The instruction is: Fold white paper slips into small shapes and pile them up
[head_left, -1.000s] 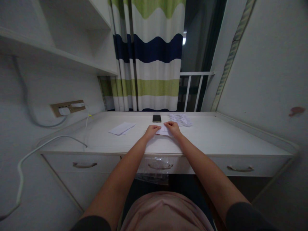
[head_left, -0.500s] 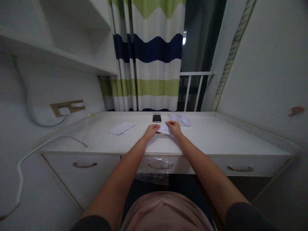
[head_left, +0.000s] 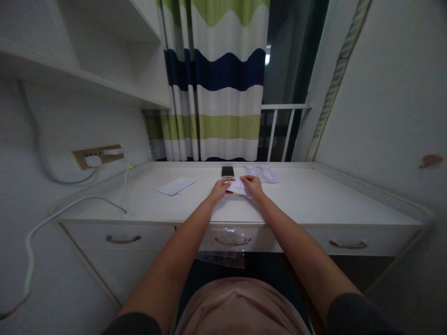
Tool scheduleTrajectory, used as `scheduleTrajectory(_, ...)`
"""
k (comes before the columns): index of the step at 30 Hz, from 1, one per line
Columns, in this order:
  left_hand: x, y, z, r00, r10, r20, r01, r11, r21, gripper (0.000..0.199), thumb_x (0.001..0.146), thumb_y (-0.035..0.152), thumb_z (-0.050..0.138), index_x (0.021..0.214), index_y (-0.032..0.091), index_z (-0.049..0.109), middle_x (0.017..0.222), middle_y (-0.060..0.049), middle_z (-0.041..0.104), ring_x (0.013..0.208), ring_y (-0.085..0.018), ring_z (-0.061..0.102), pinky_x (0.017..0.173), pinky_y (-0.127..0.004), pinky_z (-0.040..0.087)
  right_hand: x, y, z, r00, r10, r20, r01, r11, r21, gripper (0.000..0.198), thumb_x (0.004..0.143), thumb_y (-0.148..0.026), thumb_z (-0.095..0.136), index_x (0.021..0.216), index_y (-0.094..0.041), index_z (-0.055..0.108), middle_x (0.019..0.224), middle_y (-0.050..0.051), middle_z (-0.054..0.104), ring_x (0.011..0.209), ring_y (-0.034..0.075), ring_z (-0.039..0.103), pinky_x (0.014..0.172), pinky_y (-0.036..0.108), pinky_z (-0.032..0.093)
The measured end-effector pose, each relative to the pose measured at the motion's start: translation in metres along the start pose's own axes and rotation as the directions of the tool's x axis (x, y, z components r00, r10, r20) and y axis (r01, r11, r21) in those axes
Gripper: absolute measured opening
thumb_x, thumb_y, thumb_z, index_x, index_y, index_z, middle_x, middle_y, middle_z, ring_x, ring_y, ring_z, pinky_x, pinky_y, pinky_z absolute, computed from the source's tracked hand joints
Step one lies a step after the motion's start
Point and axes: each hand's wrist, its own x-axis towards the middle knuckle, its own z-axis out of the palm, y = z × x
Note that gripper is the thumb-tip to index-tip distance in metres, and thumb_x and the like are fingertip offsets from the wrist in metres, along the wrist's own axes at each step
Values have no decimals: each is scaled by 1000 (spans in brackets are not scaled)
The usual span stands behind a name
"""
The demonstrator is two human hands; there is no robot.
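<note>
A white sheet of paper (head_left: 238,187) is held just above the desk, between my two hands. My left hand (head_left: 220,188) grips its left side, thumb and fingers closed on the edge. At the upper right of the paper, my right hand (head_left: 253,184) pinches it with bent fingers. A bit of something red shows under the left edge of the paper; I cannot make out what it is. Just beyond my hands lies a dark phone (head_left: 227,171). Behind my right hand is a heap of crumpled white paper (head_left: 265,174).
A small stack of white paper (head_left: 176,186) lies left on the white desk (head_left: 139,195). A white cable (head_left: 84,200) crosses the desk's left end near the wall socket (head_left: 98,157). Drawers with metal handles (head_left: 123,239) run along the front; a striped curtain (head_left: 228,70) hangs behind.
The fingers of my left hand have stretched slightly further over the paper's upper left edge. My right hand stays nearly where it was.
</note>
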Motion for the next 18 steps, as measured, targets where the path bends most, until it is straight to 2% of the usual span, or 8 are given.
scheduleTrajectory(7,-2,3,1,1000,8,7,-8,1000,25,32,69,27,62,99,15,62,85,-5,62,72,-12,56,61,-24,51,0,0,-2,1000,-6,7,6,1000,-12,36,58,-49,61,60,-14,65,59,5,63,60,17,53,56,28,40)
scheduleTrajectory(12,-7,6,3,997,-17,77,13,999,46,29,63,33,67,84,14,68,87,-6,62,76,-14,55,61,-24,50,-1,1,0,998,7,56,-7,1000,-5,35,57,-49,62,58,-14,64,57,3,61,59,16,53,56,27,39)
scheduleTrajectory(18,-11,9,4,991,-18,136,0,991,131,29,56,30,70,79,12,71,83,-7,65,73,-14,54,61,-25,46,-4,-3,2,988,14,153,-20,999,40,33,56,-48,64,58,-15,64,57,3,61,58,15,52,55,27,39)
